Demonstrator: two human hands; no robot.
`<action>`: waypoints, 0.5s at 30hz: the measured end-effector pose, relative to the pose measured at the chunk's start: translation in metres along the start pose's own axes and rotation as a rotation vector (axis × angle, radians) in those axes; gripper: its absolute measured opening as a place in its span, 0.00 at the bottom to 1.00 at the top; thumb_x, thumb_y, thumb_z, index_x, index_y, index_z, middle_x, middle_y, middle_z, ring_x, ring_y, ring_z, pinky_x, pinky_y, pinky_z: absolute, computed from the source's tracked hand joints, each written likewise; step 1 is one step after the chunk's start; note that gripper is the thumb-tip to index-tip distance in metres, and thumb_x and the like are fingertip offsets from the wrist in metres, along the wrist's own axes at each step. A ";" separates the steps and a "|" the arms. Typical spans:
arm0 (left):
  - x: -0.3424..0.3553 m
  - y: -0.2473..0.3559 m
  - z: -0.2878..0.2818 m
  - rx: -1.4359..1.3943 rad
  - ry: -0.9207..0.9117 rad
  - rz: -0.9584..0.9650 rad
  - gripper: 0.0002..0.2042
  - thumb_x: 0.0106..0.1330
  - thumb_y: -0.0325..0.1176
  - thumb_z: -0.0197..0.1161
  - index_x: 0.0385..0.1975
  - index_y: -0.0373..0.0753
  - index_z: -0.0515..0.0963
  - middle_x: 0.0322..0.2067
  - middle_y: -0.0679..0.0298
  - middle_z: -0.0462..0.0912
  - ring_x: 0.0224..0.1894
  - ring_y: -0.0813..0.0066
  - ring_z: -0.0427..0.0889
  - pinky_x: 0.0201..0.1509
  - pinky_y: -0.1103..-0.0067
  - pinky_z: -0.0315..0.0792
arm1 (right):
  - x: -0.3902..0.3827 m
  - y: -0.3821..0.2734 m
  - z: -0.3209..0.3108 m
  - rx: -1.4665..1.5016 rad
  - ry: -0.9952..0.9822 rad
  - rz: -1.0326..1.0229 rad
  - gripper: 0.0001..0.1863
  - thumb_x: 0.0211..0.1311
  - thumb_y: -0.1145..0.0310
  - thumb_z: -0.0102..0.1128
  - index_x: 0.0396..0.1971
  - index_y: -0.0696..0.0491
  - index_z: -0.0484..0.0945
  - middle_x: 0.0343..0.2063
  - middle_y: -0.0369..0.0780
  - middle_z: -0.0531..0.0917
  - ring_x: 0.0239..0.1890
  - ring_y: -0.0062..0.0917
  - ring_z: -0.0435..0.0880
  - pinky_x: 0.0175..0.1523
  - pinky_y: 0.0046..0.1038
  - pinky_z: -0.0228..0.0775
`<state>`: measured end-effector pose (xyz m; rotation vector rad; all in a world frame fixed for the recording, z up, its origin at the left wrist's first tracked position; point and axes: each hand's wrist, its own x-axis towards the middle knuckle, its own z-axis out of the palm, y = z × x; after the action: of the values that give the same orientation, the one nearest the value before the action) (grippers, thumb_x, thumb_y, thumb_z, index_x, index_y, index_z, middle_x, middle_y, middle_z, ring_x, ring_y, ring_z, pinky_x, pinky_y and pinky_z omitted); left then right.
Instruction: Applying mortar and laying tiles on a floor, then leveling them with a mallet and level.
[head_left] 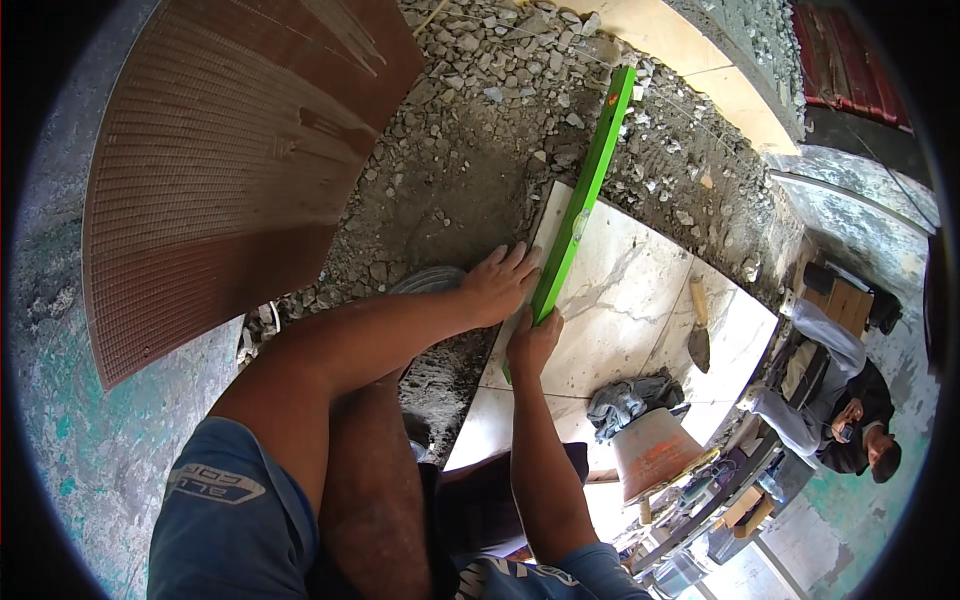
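Observation:
A long green spirit level (590, 190) lies slantwise over white marble-look floor tiles (630, 285), its far end reaching over the rubble. Close to its near end, my right hand (533, 345) is closed around it. My left hand (500, 286) rests flat with fingers stretched out on the left edge of the tile, just beside the level. Partly behind my left forearm shows the rim of a grey round container (430, 280). To the right, a pointing trowel (699, 335) with a wooden handle lies on the tiles.
Broken stone and soil (470, 130) cover the ground ahead. A large brown ribbed-back tile (230, 190) leans at the left. A grey rag (632, 400) and a dirty bucket (655, 455) sit on the near right tiles. A person (850, 420) sits at the far right.

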<state>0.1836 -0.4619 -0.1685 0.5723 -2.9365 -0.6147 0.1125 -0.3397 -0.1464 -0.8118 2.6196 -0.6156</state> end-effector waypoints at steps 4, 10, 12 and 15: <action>-0.001 -0.002 0.003 -0.058 -0.051 0.002 0.32 0.54 0.37 0.65 0.61 0.39 0.69 0.67 0.54 0.58 0.68 0.54 0.56 0.68 0.61 0.57 | -0.001 -0.001 -0.001 -0.010 0.001 -0.004 0.21 0.62 0.67 0.57 0.49 0.68 0.69 0.41 0.56 0.74 0.46 0.53 0.72 0.52 0.45 0.64; -0.002 -0.004 0.000 -0.068 -0.109 0.007 0.31 0.56 0.37 0.63 0.63 0.39 0.67 0.68 0.54 0.56 0.70 0.54 0.54 0.70 0.59 0.55 | -0.002 -0.002 -0.003 -0.014 -0.010 -0.005 0.22 0.62 0.67 0.57 0.49 0.68 0.69 0.41 0.56 0.74 0.46 0.53 0.73 0.52 0.45 0.64; -0.002 -0.004 -0.001 -0.068 -0.123 0.009 0.31 0.57 0.37 0.63 0.63 0.39 0.67 0.69 0.55 0.55 0.70 0.54 0.54 0.70 0.59 0.55 | -0.002 -0.002 -0.002 -0.001 -0.013 -0.011 0.21 0.62 0.68 0.57 0.49 0.68 0.69 0.41 0.56 0.74 0.46 0.53 0.73 0.52 0.45 0.64; -0.002 -0.005 -0.001 -0.059 -0.097 0.012 0.32 0.56 0.37 0.64 0.64 0.39 0.66 0.69 0.54 0.54 0.70 0.53 0.54 0.70 0.58 0.54 | -0.003 -0.002 -0.002 -0.003 -0.011 -0.004 0.21 0.62 0.68 0.57 0.49 0.68 0.69 0.41 0.56 0.74 0.46 0.53 0.73 0.52 0.44 0.64</action>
<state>0.1877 -0.4655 -0.1694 0.5339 -2.9972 -0.7448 0.1153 -0.3389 -0.1427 -0.8184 2.6102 -0.6073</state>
